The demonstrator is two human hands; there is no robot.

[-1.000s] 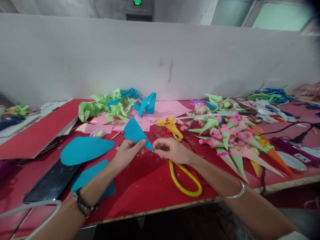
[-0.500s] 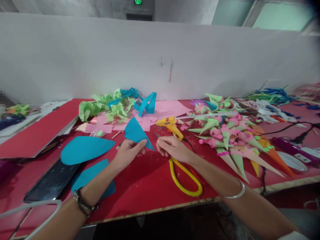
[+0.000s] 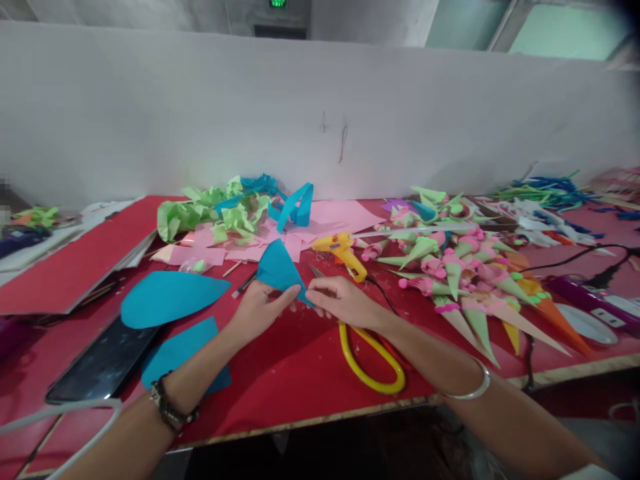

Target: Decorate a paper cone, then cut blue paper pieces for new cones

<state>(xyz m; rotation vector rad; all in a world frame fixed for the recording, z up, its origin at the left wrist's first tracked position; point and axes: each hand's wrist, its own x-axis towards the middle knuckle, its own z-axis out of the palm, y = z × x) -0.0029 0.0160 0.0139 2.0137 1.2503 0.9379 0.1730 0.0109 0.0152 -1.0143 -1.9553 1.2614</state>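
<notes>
Between both hands a blue paper piece (image 3: 278, 268) is raised off the table, wide at the top and narrowing to a point at lower right. My left hand (image 3: 265, 307) is closed on its lower edge, thumb on the near face. At the pointed end the fingers of my right hand (image 3: 340, 300) are pinched together on the paper. Scissors with yellow handles (image 3: 373, 383) lie under my right hand, their blade tip just showing beyond the fingers. A yellow glue gun (image 3: 340, 250) rests just behind. To the left lies a teardrop-shaped blue paper sheet (image 3: 170, 299).
Another blue sheet (image 3: 213, 337) lies partly under my left forearm, near a black phone (image 3: 95, 363). Crumpled green paper (image 3: 185, 223) and pink sheets (image 3: 340, 217) are at the back. Several paper cones (image 3: 453, 273) pile up at right, beside a purple power strip (image 3: 590, 303).
My right hand has moved slightly left and its fingers have closed on the paper's pointed end. My left hand and the paper have shifted a little right and down.
</notes>
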